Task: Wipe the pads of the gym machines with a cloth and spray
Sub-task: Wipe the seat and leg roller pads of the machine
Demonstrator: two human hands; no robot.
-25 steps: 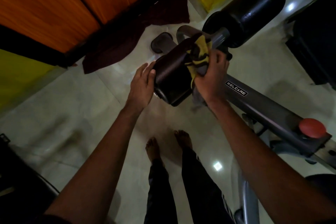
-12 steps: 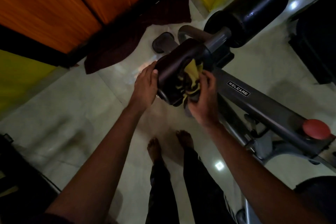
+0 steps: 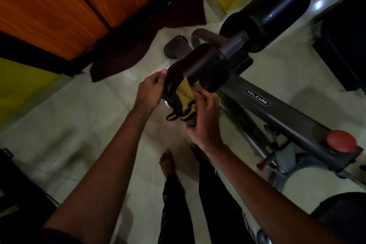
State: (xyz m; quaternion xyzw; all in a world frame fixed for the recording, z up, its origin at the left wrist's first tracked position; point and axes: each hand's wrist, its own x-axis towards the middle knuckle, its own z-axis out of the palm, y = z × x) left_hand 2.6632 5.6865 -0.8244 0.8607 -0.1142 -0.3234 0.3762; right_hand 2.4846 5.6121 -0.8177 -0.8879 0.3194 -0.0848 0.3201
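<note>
Now you're mid-wipe: your right hand (image 3: 206, 119) clutches the yellow cloth (image 3: 185, 97) against the roller pad (image 3: 206, 63), left hand (image 3: 151, 91) curled round its end; next, probably, sweep its underside.

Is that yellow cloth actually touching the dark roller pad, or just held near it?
Touching. The head view shows the yellow cloth, held in the right hand, lying against the near end of the roller pad with no gap.

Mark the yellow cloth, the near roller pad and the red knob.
yellow cloth (image 3: 185, 95), head view, its yellow middle fold.
near roller pad (image 3: 206, 65), head view, top of its dark curved side.
red knob (image 3: 341, 140), head view, centre of its cap.
</note>
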